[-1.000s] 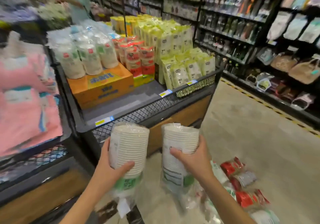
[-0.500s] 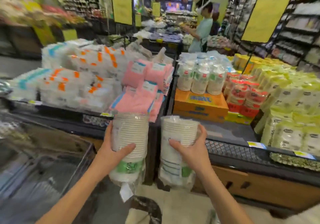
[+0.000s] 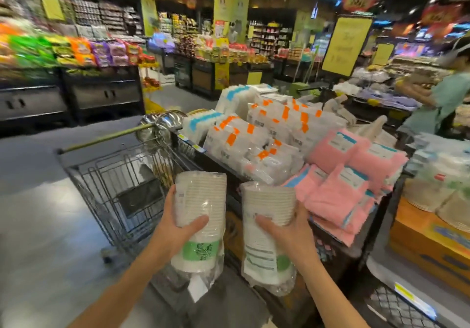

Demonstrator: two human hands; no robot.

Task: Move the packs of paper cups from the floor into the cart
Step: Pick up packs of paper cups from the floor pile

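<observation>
You are facing a wire cart (image 3: 112,182), with a crowded display (image 3: 203,155) just right of it. The left pack (image 3: 203,200) and right pack (image 3: 267,205) of cups are hanging upright near the cart's rim, not yet inside. Your left hand (image 3: 178,228) and right hand (image 3: 288,235) are each gripping one. The loose, slick wrap could be slipping, so a pack might miss.

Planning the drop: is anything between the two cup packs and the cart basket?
Nothing visible. The left hand holds one pack, the right hand the other pack; the cart stands open-topped just left of them.
</observation>
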